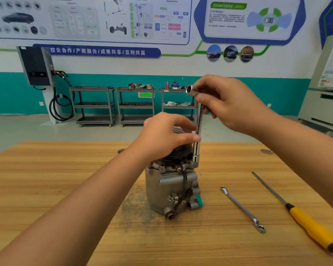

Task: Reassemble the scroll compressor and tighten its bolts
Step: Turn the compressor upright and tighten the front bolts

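A grey metal scroll compressor (171, 187) stands upright in the middle of the wooden table (56, 179), its black ribbed pulley on top. My left hand (165, 133) rests over the pulley with its fingers curved around it and the thumb touching the wrench shaft. An L-shaped chrome socket wrench (197, 135) stands vertically, its lower socket set on a bolt at the compressor's top right flange. My right hand (225, 104) grips the wrench's upper bend. Other flange bolts (162, 167) show at the front rim.
A double-ended ring spanner (242, 209) lies on the table right of the compressor. Further right lies a yellow-handled screwdriver (304, 221). Beyond the table are three metal shelf trolleys (135, 104) and a wall charger with cable (37, 68).
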A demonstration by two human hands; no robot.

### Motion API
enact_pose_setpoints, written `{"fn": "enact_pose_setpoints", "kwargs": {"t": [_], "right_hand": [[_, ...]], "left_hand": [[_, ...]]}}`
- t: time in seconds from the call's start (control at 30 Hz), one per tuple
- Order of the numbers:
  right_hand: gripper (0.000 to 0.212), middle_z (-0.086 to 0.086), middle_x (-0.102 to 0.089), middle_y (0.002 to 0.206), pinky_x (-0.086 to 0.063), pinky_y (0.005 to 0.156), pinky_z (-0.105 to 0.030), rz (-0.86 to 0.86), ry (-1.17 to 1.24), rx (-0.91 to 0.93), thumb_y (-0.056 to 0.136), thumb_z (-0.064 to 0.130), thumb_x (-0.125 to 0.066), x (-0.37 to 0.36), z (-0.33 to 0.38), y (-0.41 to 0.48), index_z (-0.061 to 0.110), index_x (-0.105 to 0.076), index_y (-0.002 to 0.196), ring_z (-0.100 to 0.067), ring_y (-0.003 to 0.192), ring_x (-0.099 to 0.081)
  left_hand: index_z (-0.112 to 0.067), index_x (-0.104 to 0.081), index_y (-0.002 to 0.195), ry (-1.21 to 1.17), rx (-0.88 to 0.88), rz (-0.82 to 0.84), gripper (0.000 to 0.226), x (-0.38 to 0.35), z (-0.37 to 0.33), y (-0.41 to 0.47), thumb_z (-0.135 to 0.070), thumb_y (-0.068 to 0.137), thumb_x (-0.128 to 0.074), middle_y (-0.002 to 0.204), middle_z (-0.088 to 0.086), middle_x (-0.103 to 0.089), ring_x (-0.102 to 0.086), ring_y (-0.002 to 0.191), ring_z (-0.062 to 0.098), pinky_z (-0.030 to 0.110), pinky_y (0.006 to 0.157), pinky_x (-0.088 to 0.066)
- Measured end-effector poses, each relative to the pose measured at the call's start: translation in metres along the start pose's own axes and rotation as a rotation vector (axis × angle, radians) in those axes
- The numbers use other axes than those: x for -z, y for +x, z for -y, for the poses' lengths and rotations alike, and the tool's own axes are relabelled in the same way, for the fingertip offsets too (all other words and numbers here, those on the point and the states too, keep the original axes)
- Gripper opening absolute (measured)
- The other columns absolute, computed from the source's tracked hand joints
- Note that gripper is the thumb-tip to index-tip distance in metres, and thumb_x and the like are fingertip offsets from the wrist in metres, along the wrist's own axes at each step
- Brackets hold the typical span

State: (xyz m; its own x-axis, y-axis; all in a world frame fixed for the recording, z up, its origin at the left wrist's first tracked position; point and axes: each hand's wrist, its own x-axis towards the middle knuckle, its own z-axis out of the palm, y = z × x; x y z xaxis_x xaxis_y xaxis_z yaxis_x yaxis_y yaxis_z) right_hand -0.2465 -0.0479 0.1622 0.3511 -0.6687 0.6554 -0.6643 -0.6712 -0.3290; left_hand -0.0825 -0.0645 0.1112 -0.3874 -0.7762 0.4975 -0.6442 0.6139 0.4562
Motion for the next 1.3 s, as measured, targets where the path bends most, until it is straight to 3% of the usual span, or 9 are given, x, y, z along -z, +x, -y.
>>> {"fn": "enact_pose_setpoints", "kwargs": {"t": [0.07,0.17,0.23,0.33,0.53,0.9,1.07,1.17,1.3], "right_hand": [[0.018,0.022,-0.051,0.078,-0.039,0.059,-0.004,0.021,-0.059,0.011,0.095,0.010,-0.054,-0.004,-0.002,0.004,0.012,-0.061,0.112,0.014,0.063,-0.051],[0.020,0.024,-0.049,0.077,-0.037,0.060,-0.003,0.031,-0.080,0.014,0.095,0.009,-0.054,-0.007,-0.004,0.007,0.010,-0.061,0.114,0.012,0.064,-0.049],[0.019,0.024,-0.049,0.076,-0.038,0.061,-0.004,0.035,-0.070,0.014,0.095,0.009,-0.054,-0.008,-0.006,0.006,0.011,-0.060,0.113,0.015,0.063,-0.049],[0.019,0.022,-0.050,0.077,-0.039,0.061,-0.004,0.040,-0.060,0.009,0.095,0.010,-0.054,-0.009,-0.008,0.008,0.012,-0.060,0.113,0.017,0.062,-0.050],[0.011,0.012,-0.056,0.076,-0.046,0.053,-0.012,0.094,-0.009,-0.059,0.096,0.012,-0.053,-0.009,-0.008,0.015,0.019,-0.056,0.104,-0.005,0.060,-0.055],[0.004,-0.001,-0.064,0.073,-0.049,0.049,-0.013,0.214,-0.017,-0.169,0.093,0.017,-0.060,0.002,-0.008,0.030,0.017,-0.057,0.092,-0.002,0.050,-0.061],[0.025,-0.003,-0.064,0.062,-0.044,0.041,-0.015,0.139,-0.029,-0.234,0.086,0.027,-0.069,-0.003,-0.008,0.028,0.007,-0.059,0.096,-0.006,0.044,-0.059],[0.045,0.005,-0.061,0.075,-0.047,0.047,-0.018,0.139,0.038,-0.227,0.089,0.030,-0.065,-0.003,-0.007,0.025,0.026,-0.045,0.129,-0.007,0.052,-0.061],[0.022,0.008,-0.059,0.110,-0.053,0.063,-0.021,0.278,0.100,-0.273,0.101,0.033,-0.040,0.008,-0.014,0.024,0.031,-0.058,0.115,-0.009,0.078,-0.065]], "left_hand": [[-0.039,-0.063,0.079,0.032,0.037,0.064,0.014,0.000,-0.005,0.013,-0.048,0.077,-0.074,0.080,-0.022,-0.062,-0.060,0.095,0.006,0.035,0.092,-0.045],[-0.030,-0.067,0.068,0.045,0.043,0.092,0.018,-0.001,-0.002,0.025,-0.042,0.075,-0.078,0.071,-0.009,-0.068,-0.059,0.067,-0.001,0.013,0.059,-0.042],[-0.033,-0.064,0.063,0.012,0.045,0.109,0.020,-0.001,0.001,0.026,-0.039,0.075,-0.079,0.060,-0.012,-0.064,-0.054,0.057,-0.008,0.007,0.050,-0.038],[-0.038,-0.062,0.061,-0.046,0.049,0.117,0.022,-0.001,0.004,0.025,-0.038,0.075,-0.080,0.052,-0.024,-0.061,-0.053,0.057,-0.014,0.003,0.051,-0.037],[-0.025,-0.075,0.080,-0.053,0.044,0.110,0.012,-0.003,0.008,0.025,-0.037,0.077,-0.078,0.073,-0.009,-0.070,-0.058,0.065,-0.001,0.013,0.060,-0.042],[-0.026,-0.074,0.090,-0.180,0.079,0.085,0.013,-0.011,0.010,0.020,-0.031,0.079,-0.077,0.068,-0.017,-0.066,-0.058,0.064,-0.014,0.000,0.058,-0.039],[-0.025,-0.074,0.085,-0.183,0.076,0.047,0.013,-0.015,0.009,0.017,-0.036,0.079,-0.077,0.074,-0.011,-0.070,-0.060,0.068,-0.004,0.010,0.061,-0.045],[-0.030,-0.070,0.072,-0.204,0.072,0.014,0.011,-0.016,0.008,0.016,-0.036,0.079,-0.076,0.070,-0.005,-0.068,-0.053,0.060,0.000,0.014,0.056,-0.041],[-0.032,-0.072,0.081,-0.207,0.062,0.070,0.003,-0.012,0.007,0.018,-0.030,0.082,-0.074,0.066,-0.019,-0.066,-0.058,0.066,-0.008,0.005,0.058,-0.041]]}}
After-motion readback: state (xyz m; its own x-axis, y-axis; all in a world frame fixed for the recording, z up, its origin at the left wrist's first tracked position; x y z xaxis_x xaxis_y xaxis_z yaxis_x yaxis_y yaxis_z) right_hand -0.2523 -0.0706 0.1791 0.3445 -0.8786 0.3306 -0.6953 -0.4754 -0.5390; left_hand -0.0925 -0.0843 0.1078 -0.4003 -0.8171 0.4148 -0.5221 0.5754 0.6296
